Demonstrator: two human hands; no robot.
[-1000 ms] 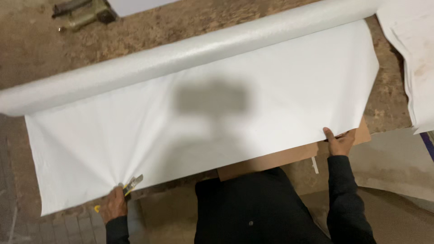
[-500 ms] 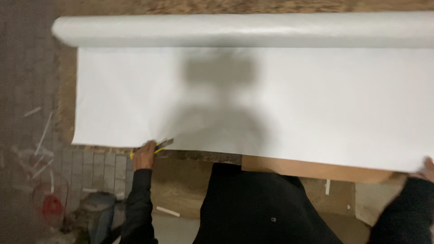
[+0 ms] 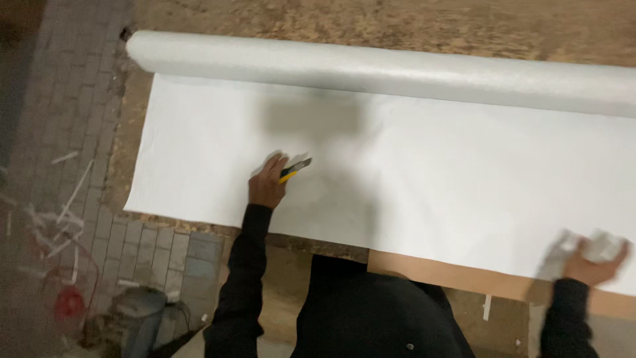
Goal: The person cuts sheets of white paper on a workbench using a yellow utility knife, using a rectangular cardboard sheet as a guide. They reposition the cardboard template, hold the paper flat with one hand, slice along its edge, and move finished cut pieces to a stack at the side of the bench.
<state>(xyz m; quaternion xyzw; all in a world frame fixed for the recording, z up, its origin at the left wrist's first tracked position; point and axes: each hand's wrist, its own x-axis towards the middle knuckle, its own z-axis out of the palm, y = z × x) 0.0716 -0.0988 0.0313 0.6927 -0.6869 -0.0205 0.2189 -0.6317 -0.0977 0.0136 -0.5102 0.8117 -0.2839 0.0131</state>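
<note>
White sheet [image 3: 430, 172] lies spread flat over the chipboard table [image 3: 397, 26], w/ its far edge running into the long roll [image 3: 371, 69] across the top. Near edge hangs just past the table, over a brown cardboard strip [image 3: 477, 278] at my front. Paved floor [image 3: 73, 132] to the left, scraps on it. My left hand [image 3: 268, 185] rests on the sheet approx mid-left, fingers closed round a yellow-black utility knife [image 3: 295, 169], tip pointing right. My right hand [image 3: 589, 262] is at the sheet's near edge, far right, blurred; it's bunching the edge up, grip closed on it.
</note>
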